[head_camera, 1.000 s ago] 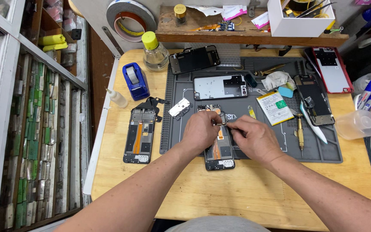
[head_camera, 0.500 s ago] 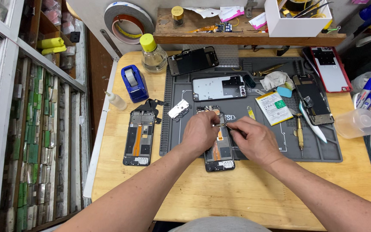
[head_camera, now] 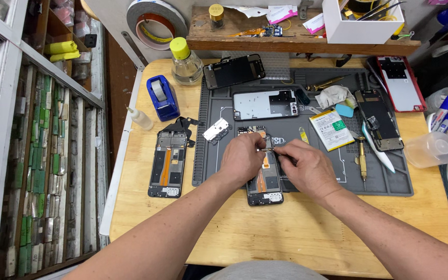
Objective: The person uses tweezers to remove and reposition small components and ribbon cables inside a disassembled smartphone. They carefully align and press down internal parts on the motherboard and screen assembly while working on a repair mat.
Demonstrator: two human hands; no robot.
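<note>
Directly under both hands' grip lies the opened phone.

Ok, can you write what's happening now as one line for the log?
left hand: steadying opened phone | right hand: fingers on small part at phone's top | surface: grey mat | nearby: battery

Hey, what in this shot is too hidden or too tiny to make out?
Head view only:
- Middle of the open phone: covered by the left hand and right hand.
- The small metal piece between the fingertips: too small to identify.
- White box contents: cut off by the top edge.
- Parts on the wooden shelf: too small to tell.
</note>
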